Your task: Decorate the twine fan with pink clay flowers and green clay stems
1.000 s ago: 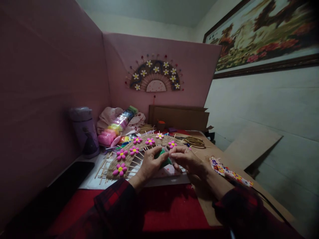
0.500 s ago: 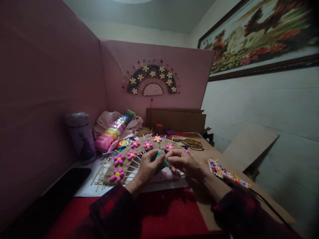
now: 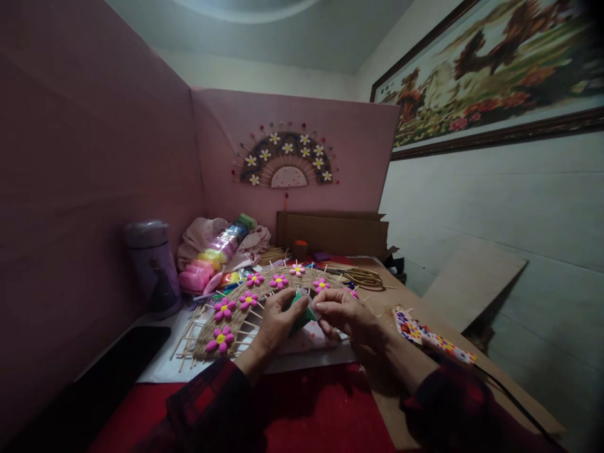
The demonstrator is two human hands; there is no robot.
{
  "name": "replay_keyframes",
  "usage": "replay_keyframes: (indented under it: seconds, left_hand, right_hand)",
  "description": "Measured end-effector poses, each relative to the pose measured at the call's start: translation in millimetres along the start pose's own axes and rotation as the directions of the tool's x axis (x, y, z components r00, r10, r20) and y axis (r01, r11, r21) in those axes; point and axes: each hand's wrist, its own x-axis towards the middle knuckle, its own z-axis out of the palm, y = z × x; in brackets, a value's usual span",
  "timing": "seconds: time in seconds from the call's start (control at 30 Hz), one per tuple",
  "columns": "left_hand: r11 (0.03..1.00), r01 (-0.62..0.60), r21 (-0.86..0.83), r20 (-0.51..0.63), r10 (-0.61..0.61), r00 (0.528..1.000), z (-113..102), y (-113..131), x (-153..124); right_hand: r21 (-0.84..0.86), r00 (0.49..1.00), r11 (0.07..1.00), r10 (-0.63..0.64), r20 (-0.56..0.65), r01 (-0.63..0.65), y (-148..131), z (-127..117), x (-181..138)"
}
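Note:
Between my fingers is a small green packet (image 3: pixel 302 316), which looks like soft clay in clear wrapping. My left hand (image 3: pixel 276 322) grips it between thumb and fingers. At its clear upper edge, my right hand (image 3: pixel 348 311) is closed in a pinch. Both hands are above a fan-shaped twine piece (image 3: pixel 264 284) built on thin sticks. Pink clay flowers (image 3: pixel 220 339) with yellow centres dot its band. A pale spotted half-round (image 3: pixel 311 336) at its base is partly hidden by my hands.
A phone (image 3: pixel 127 353) and a purple bottle (image 3: pixel 153 267) stand left. Behind are clay packs (image 3: pixel 214 258), gold-handled scissors (image 3: pixel 364 278) and cardboard (image 3: pixel 330 233). A flower-patterned glue-gun-like tool (image 3: pixel 431 335) with a cord lies right. A finished fan (image 3: pixel 287 151) hangs on the pink panel.
The view has tilted up slightly, so the scene sits a little lower. My hands keep their hold on the green packet, with the clear edge slightly more exposed.

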Motion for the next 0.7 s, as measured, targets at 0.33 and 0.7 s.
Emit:
replay_keyframes:
  seconds: [0.33,0.7]
  left_hand:
    - [1.0,0.004,-0.01,-0.008,-0.004,1.0,-0.9,-3.1,-1.0]
    - [0.997,0.026,-0.076,0.008,-0.025,1.0,-2.5,-6.6,1.3]
  right_hand:
    - [0.001,0.999,1.0,0.013,-0.03,-0.013,-3.6,6.0,0.7]
    - [0.014,1.0,1.0,-0.005,0.004,0.005,-2.4,1.4,1.7]
